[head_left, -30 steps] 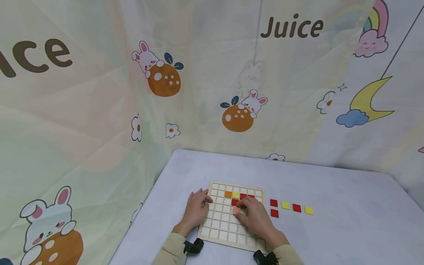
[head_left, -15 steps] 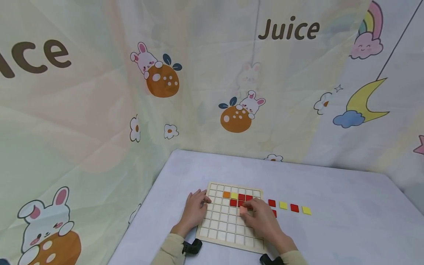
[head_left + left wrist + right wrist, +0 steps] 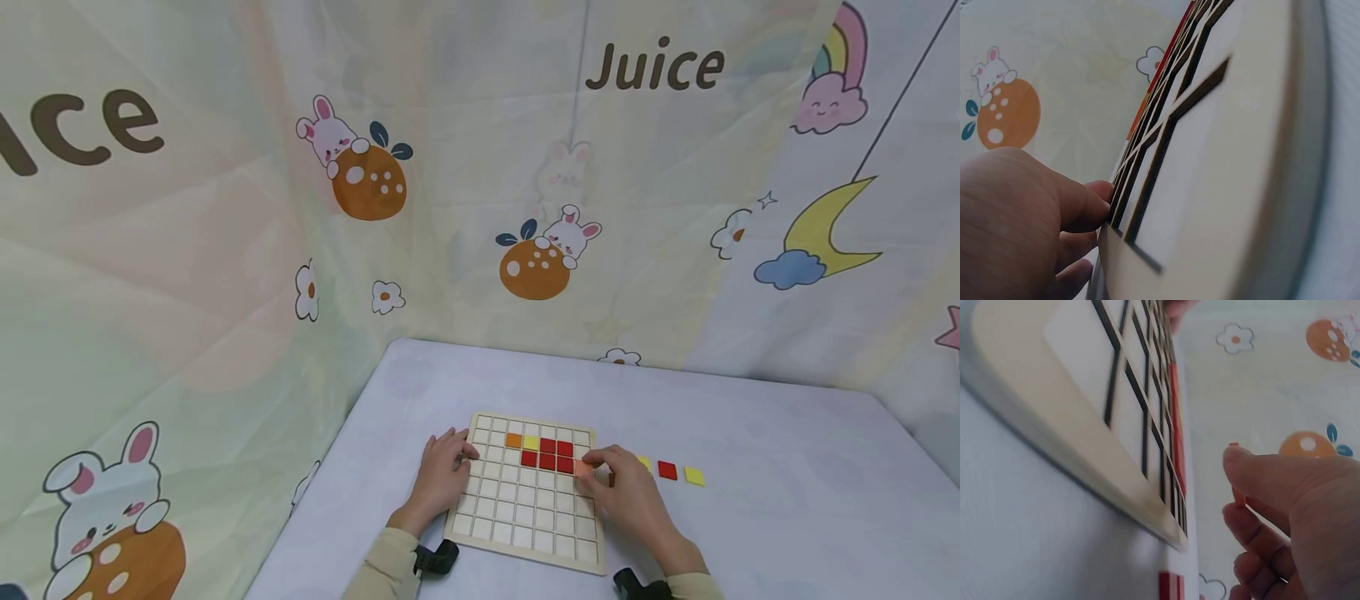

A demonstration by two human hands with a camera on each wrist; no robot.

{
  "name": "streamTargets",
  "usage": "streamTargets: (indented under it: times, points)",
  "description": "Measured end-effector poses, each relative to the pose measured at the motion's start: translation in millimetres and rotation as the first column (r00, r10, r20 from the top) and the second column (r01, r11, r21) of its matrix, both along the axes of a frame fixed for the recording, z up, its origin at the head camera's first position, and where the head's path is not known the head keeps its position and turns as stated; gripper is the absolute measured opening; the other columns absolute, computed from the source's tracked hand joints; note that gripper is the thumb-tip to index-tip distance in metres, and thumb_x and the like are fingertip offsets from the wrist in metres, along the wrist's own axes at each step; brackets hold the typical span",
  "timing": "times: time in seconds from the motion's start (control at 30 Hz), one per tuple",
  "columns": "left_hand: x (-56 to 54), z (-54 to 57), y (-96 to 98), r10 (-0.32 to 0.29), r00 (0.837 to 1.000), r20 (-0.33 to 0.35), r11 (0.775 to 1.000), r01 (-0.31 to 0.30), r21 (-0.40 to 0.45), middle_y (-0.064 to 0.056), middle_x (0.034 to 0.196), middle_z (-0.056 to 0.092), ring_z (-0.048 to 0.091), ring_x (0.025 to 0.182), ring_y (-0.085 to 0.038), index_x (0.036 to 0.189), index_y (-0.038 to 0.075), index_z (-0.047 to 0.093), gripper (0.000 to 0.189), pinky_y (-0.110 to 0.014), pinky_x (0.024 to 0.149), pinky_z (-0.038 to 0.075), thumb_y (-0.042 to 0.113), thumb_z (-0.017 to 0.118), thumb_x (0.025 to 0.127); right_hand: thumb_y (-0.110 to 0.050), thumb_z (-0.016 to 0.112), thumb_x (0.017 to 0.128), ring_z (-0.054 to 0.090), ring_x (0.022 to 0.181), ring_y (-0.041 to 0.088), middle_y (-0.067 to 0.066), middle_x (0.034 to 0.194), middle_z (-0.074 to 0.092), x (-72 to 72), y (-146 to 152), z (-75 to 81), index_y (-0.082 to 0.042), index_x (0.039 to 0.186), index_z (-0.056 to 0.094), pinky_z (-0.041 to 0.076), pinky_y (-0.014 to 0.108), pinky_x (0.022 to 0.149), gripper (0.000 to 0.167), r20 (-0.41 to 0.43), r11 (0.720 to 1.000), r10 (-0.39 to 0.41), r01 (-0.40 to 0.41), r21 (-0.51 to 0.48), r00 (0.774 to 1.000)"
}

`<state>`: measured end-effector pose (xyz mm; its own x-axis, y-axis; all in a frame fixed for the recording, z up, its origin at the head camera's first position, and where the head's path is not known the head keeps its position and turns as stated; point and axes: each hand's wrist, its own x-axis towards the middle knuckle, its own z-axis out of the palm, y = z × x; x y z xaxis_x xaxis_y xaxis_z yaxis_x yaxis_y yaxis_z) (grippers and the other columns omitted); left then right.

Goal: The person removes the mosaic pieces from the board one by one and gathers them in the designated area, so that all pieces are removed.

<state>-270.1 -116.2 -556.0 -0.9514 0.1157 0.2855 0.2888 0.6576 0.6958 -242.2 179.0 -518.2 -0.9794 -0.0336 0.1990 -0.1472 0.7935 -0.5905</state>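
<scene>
My right hand (image 3: 626, 487) pinches a small square orange-pink tile (image 3: 582, 468) between thumb and fingers, over the right edge of a pale wooden grid board (image 3: 525, 551). In the right wrist view the tile (image 3: 1239, 496) stands edge-on between the fingertips. My left hand (image 3: 444, 468) rests at the board's left edge; in the left wrist view, fingertips touch the rim. On the board, an orange tile (image 3: 513, 440), a yellow tile (image 3: 531, 442) and two red tiles (image 3: 557, 447) make one row. Below them lie three red tiles (image 3: 547, 461).
Right of the board lie a red tile (image 3: 667, 471), a yellow tile (image 3: 694, 476) and another yellow tile (image 3: 644, 462) partly behind my right hand. The right wrist view shows a red tile (image 3: 1170, 586) beside the board. A printed curtain (image 3: 450, 250) stands behind the white table (image 3: 787, 500).
My right hand has slid rightward with the pinched tile, from mid-board to its right edge, uncovering red tiles and covering the loose ones beside the board. My left hand keeps its place.
</scene>
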Motion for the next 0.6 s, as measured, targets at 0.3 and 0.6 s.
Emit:
streamTargets:
  times: [0.3,0.6]
  points:
    - [0.4,0.6,0.5,-0.001,1.0,0.007,1.0,0.001,0.005,-0.016,0.14,0.054,0.038,0.138,-0.038,0.089,0.02,0.064,0.02,-0.058,0.117,0.013,0.001,0.058,0.089,-0.017,0.081,0.08,0.063,0.095,0.021,0.002,0.1,0.067,-1.0,29,2.8,-0.009,0.107,0.072,0.056,0.044,0.083,0.029,-0.027,1.0,0.003,-0.002,0.019,1.0]
    - [-1.2,-1.0,0.5,0.004,1.0,0.009,1.0,-0.004,-0.013,-0.015,0.14,0.054,0.037,0.139,-0.037,0.089,0.02,0.064,0.019,-0.058,0.117,0.012,0.002,0.058,0.089,-0.025,0.077,0.085,0.059,0.102,0.028,0.009,0.109,0.066,-1.7,51,0.9,-0.004,0.112,0.069,0.052,0.051,0.09,0.035,0.11,0.997,-0.075,0.074,0.018,0.991]
